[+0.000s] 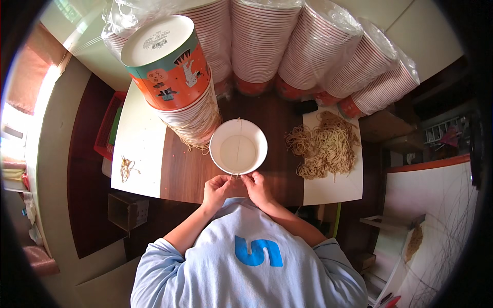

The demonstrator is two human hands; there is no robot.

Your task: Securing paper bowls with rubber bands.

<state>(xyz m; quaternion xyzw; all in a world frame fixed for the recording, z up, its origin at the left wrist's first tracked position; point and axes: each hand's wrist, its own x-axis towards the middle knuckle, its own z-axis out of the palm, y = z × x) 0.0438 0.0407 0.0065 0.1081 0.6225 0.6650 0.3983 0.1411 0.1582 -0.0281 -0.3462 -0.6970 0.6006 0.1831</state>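
Both hands sit at the near rim of a white paper bowl (239, 147) on the bench (179, 174), just in front of the person's chest. Left hand (216, 187) & right hand (257, 186) are each pinched shut on the near end of a thin rubber band (238, 141), which is stretched over the bowl's open mouth.

Risk, as I judge it: the band looks taut, so a loose pinch could let it snap off the far rim or tip the light bowl; pulling harder could dent the paper rim.

Band's long axis runs straight away from the person, near rim to far rim, approx. across the centre. Bowl stands upright, mouth up.

Nearby: loose pile of bands (324, 145) to the right, inverted printed bowl stack (174, 72) to the left, wrapped bowl stacks (318, 46) behind.
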